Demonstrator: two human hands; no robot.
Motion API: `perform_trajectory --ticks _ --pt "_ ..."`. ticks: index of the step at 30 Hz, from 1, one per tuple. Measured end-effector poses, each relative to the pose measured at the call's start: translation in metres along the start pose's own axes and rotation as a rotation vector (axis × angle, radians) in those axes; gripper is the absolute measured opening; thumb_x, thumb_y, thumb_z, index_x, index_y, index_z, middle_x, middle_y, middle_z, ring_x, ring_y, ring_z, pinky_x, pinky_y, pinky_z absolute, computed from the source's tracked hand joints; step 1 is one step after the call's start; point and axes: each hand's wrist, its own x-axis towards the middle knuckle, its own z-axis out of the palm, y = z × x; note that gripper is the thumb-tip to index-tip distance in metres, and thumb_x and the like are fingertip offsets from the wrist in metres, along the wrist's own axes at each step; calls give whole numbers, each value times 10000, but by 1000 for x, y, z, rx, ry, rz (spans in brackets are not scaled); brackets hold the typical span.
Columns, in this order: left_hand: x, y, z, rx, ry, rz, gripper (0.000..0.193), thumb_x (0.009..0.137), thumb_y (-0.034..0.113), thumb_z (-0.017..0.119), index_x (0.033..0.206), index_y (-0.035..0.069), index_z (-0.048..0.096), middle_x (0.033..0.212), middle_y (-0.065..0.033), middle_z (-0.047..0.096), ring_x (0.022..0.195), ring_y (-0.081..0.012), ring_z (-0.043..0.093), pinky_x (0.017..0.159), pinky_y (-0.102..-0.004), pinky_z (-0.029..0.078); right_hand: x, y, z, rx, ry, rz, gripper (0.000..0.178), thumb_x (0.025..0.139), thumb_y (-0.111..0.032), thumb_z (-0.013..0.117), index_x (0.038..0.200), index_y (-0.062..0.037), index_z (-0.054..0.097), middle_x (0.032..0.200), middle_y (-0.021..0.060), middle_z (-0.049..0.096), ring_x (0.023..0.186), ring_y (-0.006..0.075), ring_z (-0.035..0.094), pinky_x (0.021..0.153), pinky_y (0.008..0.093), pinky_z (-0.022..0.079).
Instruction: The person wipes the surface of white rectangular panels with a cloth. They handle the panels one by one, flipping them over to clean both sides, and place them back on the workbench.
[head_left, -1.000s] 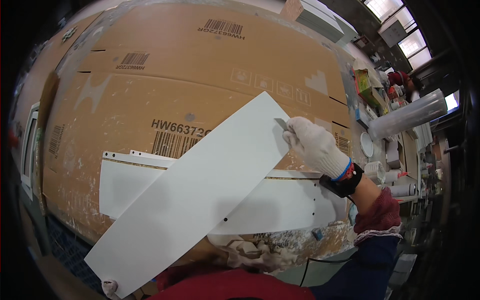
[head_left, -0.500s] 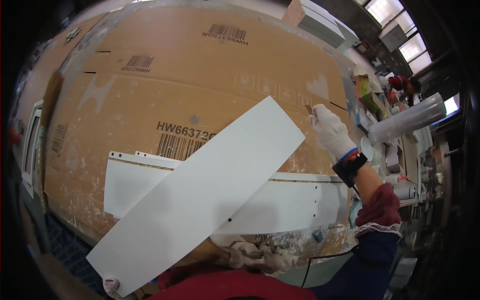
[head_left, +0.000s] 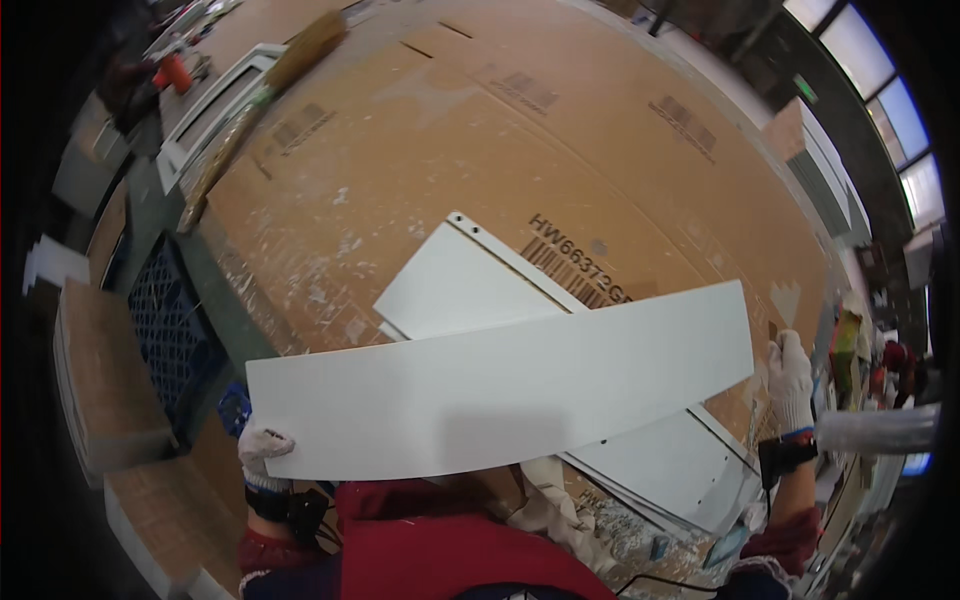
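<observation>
A long white panel (head_left: 500, 385) spans the space in front of me, roughly level from left to right. My left hand (head_left: 264, 450), in a white knit glove, is closed on the panel's left end, with fingers over its face. Beyond the panel's right end is my right hand (head_left: 792, 370), also gloved and apart from the panel. Its fingers are closed round a small brown flat piece (head_left: 773, 330), mostly hidden. Under the held panel lie other white panels (head_left: 470, 285) with small holes along their edges.
Brown printed cardboard (head_left: 360, 220) covers the worktable. At left are a blue plastic crate (head_left: 170, 330) and stacked boards (head_left: 105, 370). A roll of clear film (head_left: 880, 430) and clutter line the right side. A crumpled cloth (head_left: 550, 500) lies at the near edge.
My view has turned to the left. The held panel has swung from a steep diagonal to nearly level, and my left hand now shows fully at its end. The right hand stays closed.
</observation>
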Motion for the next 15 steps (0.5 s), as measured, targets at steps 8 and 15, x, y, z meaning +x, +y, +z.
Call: perform_trajectory --ticks 8,15 --pt "-11 -6 6 -349 -99 -12 344 887 131 585 1184 -36 543 1059 -91 628 942 -179 643 812 -320 544 -2 -142 -15 152 -66 -432 36 921 -12 512 947 0 490 726 111 444 644 186 434 609 275 421" --pt "12 3 33 468 -145 666 538 940 202 567 1408 31 365 1417 -177 408 1267 -327 454 1055 -415 390 -9 -164 -5 503 -156 -160 64 953 -57 482 907 -17 464 755 -15 394 673 92 370 593 248 375"
